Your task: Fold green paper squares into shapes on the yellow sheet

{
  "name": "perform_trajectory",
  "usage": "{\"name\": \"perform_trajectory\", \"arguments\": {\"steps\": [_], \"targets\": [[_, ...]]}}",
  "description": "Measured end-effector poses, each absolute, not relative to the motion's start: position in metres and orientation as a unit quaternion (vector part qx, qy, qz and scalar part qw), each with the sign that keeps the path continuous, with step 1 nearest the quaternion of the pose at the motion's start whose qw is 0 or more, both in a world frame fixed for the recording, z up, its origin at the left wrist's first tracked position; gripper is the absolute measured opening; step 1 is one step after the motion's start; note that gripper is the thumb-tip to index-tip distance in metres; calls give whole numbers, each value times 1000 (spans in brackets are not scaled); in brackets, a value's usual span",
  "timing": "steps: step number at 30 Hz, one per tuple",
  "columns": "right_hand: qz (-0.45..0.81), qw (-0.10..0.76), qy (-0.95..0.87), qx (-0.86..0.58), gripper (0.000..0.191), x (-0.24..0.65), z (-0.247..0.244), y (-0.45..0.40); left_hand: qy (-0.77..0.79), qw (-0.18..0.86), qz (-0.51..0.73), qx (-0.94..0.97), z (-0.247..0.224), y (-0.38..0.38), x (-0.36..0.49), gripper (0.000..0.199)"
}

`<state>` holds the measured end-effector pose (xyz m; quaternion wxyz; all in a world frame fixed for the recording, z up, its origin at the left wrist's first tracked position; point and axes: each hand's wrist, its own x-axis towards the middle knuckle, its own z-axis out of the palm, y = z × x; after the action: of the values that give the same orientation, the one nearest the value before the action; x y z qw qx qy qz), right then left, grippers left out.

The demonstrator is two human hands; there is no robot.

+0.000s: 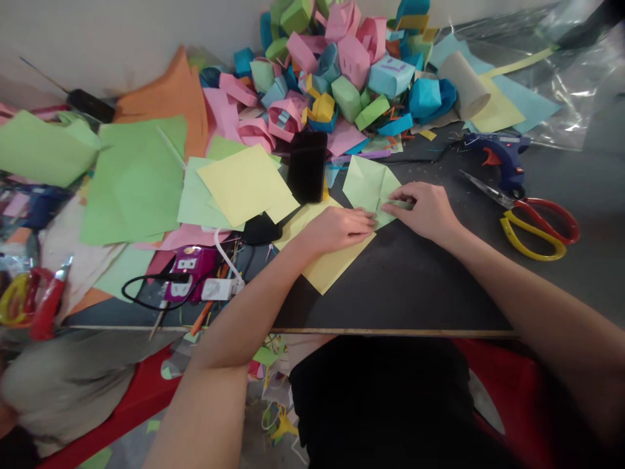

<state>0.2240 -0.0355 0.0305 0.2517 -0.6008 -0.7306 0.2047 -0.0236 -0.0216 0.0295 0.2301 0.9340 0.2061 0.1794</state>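
A pale green sheet of paper (368, 179) with crease lines lies folded on the dark table in front of me. My left hand (339, 229) rests on its lower left edge, fingers stretched out and lying flat. At the right side of the sheet, my right hand (422, 208) pinches the folded edge between thumb and fingers. Beneath my left hand, a yellow sheet (325, 273) is partly covered. Just left of the green paper lies a black phone (307, 166).
A heap of folded paper boxes (342, 71) stands against the wall. To the right lie a blue glue gun (502, 153) and scissors (537, 225). Stacked green sheets (131, 182), a yellow sheet (247, 182) and a purple power strip (190, 267) are on the left.
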Motion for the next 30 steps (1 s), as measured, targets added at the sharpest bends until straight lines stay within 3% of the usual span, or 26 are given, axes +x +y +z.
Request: {"name": "perform_trajectory", "arguments": {"steps": [10, 30], "targets": [[202, 257, -730, -600, 31, 224, 30, -32, 206, 173, 185, 945, 28, -26, -22, 30], [191, 278, -718, -609, 23, 219, 25, -24, 192, 201, 186, 942, 34, -27, -22, 34]]}}
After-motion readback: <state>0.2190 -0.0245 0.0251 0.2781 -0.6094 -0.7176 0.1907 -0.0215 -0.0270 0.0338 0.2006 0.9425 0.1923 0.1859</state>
